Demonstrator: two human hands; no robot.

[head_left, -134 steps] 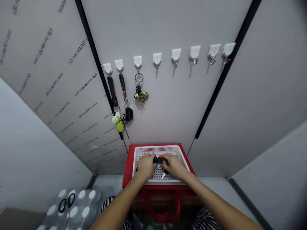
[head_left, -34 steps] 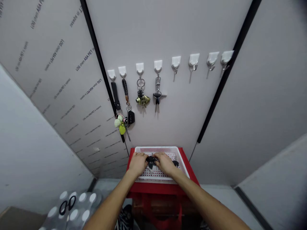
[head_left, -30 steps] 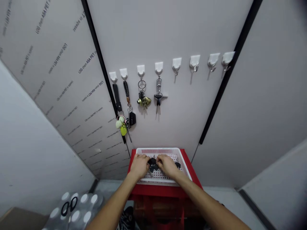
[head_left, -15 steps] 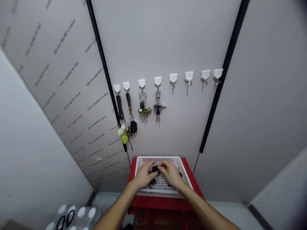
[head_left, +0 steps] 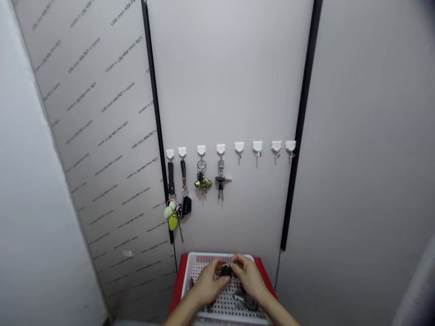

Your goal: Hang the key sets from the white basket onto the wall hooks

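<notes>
In front of you stands a pale grey wall panel (head_left: 231,81), edged by two black strips (head_left: 154,113), with a film-covered panel bearing rows of print (head_left: 102,113) to its left. At the foot of the wall is a red stand (head_left: 174,296), and on it sits a white perforated basket (head_left: 199,259).

Across the grey panel runs a row of eight white hooks. The four on the left are taken:
- a black strap with a pale green and yellow charm (head_left: 171,179);
- a braided strap with a black fob (head_left: 185,201);
- a ring with a brass-coloured charm (head_left: 203,183);
- a bunch of black-headed keys (head_left: 220,181).

The four hooks to the right are bare, the nearest of them (head_left: 239,147) just beside the black-headed keys.

Your left hand (head_left: 207,285) and right hand (head_left: 249,280) meet over the middle of the basket. Each grip is narrow, fingertips pinched from both sides on a small dark key piece (head_left: 226,270) held just above the basket floor. More keys (head_left: 243,299) lie loose in the basket under your right hand.

As I read it, you are at the step of working one bunch free of the others. Whether a ring or loop is attached to it is too small to tell. A next move calls for one hand to take a sure hold on the piece, so that nothing from the pile comes up with it.
</notes>
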